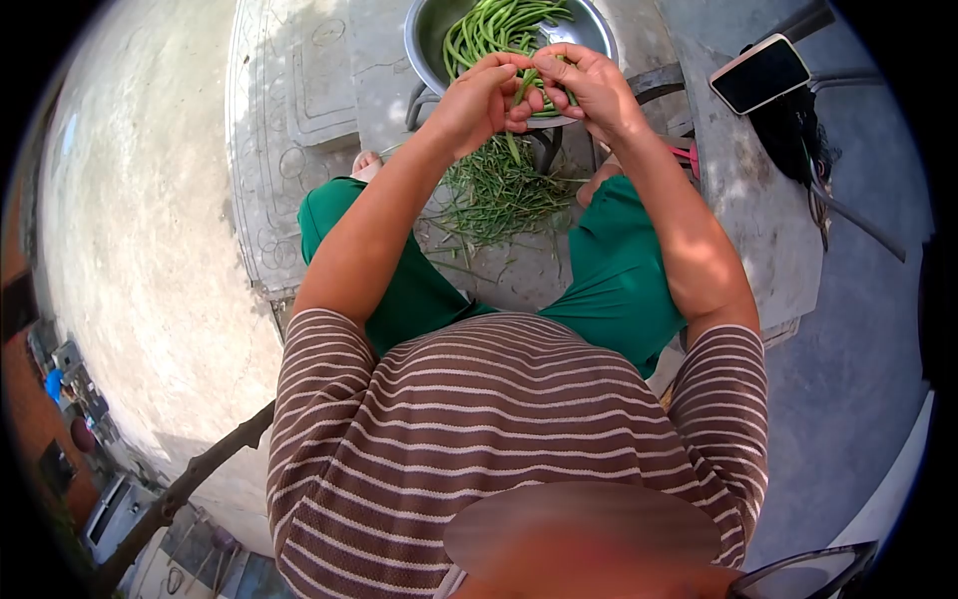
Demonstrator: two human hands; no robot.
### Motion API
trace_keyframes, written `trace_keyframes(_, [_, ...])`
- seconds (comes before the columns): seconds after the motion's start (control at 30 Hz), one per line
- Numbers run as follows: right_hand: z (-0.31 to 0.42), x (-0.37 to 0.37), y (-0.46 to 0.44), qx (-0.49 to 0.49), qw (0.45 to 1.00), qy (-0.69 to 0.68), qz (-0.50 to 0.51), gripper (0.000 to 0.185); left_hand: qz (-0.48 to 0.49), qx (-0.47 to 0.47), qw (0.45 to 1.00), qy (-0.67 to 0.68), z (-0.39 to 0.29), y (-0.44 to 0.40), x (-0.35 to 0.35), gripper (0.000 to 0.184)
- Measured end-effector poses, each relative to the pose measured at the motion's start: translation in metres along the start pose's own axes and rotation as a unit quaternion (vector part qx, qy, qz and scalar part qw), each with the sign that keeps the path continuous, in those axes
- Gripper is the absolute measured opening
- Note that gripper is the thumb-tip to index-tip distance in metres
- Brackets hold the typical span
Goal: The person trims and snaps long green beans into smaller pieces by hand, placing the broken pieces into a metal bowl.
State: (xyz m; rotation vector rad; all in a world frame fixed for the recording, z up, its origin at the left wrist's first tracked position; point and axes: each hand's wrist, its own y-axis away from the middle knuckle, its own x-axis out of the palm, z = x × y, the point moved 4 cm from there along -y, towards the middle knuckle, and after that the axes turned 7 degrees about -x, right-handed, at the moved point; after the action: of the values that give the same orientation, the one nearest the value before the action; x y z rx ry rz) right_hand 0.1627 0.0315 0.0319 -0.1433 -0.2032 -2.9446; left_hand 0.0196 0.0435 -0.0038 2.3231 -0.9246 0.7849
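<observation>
Both hands meet over the near rim of a metal bowl [427, 62] holding many green beans [489, 35]. My left hand [486, 103] is closed, with a green bean [526, 82] pinched at its fingertips. My right hand [591, 88] touches it from the other side, fingers curled, and a strip of green bean shows between them. The fingers partly hide the held pieces, so their full length cannot be made out. Below the hands, a heap of thin green trimmings [507, 195] lies on the ground between my feet.
A phone [760, 74] rests on a dark bag [793, 125] at the right, near metal bars. Stone slabs [299, 120] with carved lines lie under and around the bowl. A branch [200, 474] slants across the lower left.
</observation>
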Motion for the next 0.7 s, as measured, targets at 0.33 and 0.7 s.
trace_keyframes(0.33, [0.001, -0.002, -0.001, -0.002, 0.997, 0.074, 0.038, 0.024, 0.05, -0.019, 0.997, 0.053, 0.003, -0.007, -0.013, 0.023])
trace_keyframes(0.7, [-0.002, -0.015, -0.004, -0.03, 0.996, 0.04, -0.076, 0.027, 0.037, -0.077, 0.995, 0.048, 0.009, -0.004, -0.013, 0.018])
